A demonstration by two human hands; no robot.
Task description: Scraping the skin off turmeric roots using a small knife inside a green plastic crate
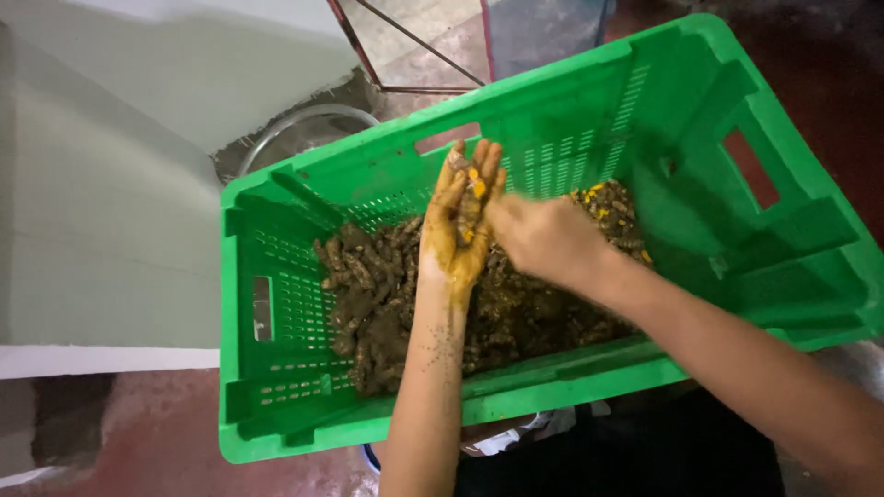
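Observation:
A green plastic crate (276,387) with slotted walls holds a heap of muddy brown roots (378,294), some broken to show orange-yellow flesh. My left hand (460,221) is held palm up over the heap, stained yellow, with small root pieces lying in it. Blurred with motion, my right hand (543,239) sits just right of it and touches its palm, fingers closed around or picking at the pieces. Whether the right hand grips anything I cannot make out.
A round metal bowl (304,133) sits behind the crate on the left. Pale walls stand to the left, a metal frame (405,55) at the back. Reddish floor (138,433) shows below the crate.

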